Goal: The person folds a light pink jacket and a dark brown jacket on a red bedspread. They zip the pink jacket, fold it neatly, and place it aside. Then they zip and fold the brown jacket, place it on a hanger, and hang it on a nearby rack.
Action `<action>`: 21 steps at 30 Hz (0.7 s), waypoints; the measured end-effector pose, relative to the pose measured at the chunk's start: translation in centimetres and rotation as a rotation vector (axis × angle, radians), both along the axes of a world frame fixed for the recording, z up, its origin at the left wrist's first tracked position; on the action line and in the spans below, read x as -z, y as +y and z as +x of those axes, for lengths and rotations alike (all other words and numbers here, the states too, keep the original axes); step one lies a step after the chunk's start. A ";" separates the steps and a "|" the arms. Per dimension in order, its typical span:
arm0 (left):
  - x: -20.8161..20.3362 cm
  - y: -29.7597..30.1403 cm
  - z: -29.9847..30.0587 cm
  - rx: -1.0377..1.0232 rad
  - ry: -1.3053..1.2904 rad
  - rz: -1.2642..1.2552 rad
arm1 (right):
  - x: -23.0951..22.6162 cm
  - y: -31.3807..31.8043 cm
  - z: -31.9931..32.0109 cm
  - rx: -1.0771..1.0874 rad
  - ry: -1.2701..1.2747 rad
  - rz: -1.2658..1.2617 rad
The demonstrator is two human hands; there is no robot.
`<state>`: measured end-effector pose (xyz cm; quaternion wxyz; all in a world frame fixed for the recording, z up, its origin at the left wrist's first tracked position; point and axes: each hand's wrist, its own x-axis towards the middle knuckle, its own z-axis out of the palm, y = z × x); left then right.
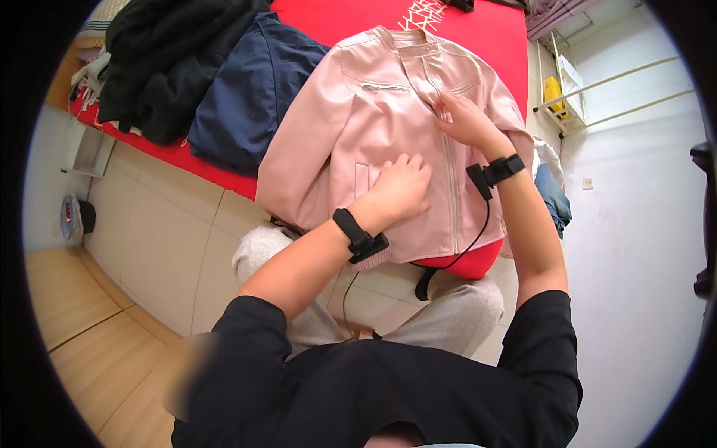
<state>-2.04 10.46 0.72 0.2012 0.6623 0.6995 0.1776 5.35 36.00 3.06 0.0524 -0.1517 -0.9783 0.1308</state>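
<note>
A pink leather-look jacket (pixel 403 142) lies spread front side up, its collar at the far end and its silver zipper (pixel 451 187) running down the front. My left hand (pixel 401 188) rests on the front panel beside the side pocket, fingers apart and holding nothing. Higher up, my right hand (pixel 469 122) has its fingertips closed on the jacket's front edge at the zipper, below the collar. Part of the right sleeve is hidden behind my right forearm. Each wrist wears a black strap with a small device.
Under the jacket is a red bed cover (pixel 336 15). Navy folded clothing (pixel 250 97) and a black garment (pixel 160 67) lie to the left. Blue cloth (pixel 551 198) sits beyond the right edge. A black cable (pixel 478 237) hangs from my right wrist device across the jacket's hem.
</note>
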 end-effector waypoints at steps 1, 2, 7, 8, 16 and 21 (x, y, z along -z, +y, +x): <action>0.4 0.0 0.1 0.029 0.016 -0.009 | 0.2 -0.2 -1.1 -0.021 0.039 -0.023; 0.9 -0.2 0.8 0.035 0.055 -0.020 | 0.5 -0.5 -2.4 -0.013 0.039 -0.047; 3.0 -1.0 2.1 -0.001 0.108 -0.003 | 3.9 -0.4 -7.7 0.128 -0.004 -0.077; 3.2 -1.0 1.9 0.013 0.076 -0.005 | 4.4 0.1 -8.2 0.183 -0.018 0.018; 3.0 -0.8 1.1 0.038 0.025 -0.016 | 7.0 4.6 -10.6 0.500 0.041 -0.158; 3.7 -0.9 1.4 0.018 0.009 0.048 | 6.4 6.6 -11.2 0.541 0.248 -0.567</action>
